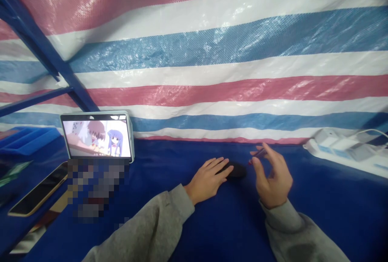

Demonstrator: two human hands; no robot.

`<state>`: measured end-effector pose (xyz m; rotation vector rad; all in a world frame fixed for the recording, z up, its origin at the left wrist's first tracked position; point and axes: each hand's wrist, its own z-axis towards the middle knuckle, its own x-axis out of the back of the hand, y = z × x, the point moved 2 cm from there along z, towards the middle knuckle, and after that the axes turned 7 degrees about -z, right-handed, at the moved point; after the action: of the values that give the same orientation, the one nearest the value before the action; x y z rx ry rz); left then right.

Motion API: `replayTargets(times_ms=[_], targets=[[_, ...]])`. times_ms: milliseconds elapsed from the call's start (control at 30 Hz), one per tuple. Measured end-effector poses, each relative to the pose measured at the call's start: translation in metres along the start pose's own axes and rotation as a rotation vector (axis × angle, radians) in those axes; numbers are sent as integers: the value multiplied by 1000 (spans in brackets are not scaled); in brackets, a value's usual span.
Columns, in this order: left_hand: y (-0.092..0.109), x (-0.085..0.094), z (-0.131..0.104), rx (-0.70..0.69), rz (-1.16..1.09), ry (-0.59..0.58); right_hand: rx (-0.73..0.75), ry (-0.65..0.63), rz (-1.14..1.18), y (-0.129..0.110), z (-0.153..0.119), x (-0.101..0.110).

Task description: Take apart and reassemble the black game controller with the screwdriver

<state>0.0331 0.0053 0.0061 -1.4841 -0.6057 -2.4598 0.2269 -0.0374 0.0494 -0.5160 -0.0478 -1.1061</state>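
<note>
My left hand lies flat on the blue surface with its fingers stretched out. Its fingertips rest on the near side of a dark rounded object, shaped like a computer mouse. Just right of that, my right hand is raised a little, thumb and fingers curled together around a small thin dark object. A reddish bit shows at its lower end by the thumb; it is too small and blurred to name.
A tablet playing a cartoon leans at the back left, with a phone and blue tray nearby. A white power strip with plugs lies at right. Blue metal bars and a striped tarp stand behind.
</note>
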Motion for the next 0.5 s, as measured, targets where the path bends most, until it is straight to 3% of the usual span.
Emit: replayTargets(times_ms=[100, 300, 500], targets=[[0, 0, 0, -1, -7, -1, -28, -54, 18, 0, 0, -1], [0, -1, 0, -4, 8, 5, -15, 51, -61, 0, -1, 1], [-1, -2, -1, -4, 9, -2, -46, -41, -30, 1, 0, -1]])
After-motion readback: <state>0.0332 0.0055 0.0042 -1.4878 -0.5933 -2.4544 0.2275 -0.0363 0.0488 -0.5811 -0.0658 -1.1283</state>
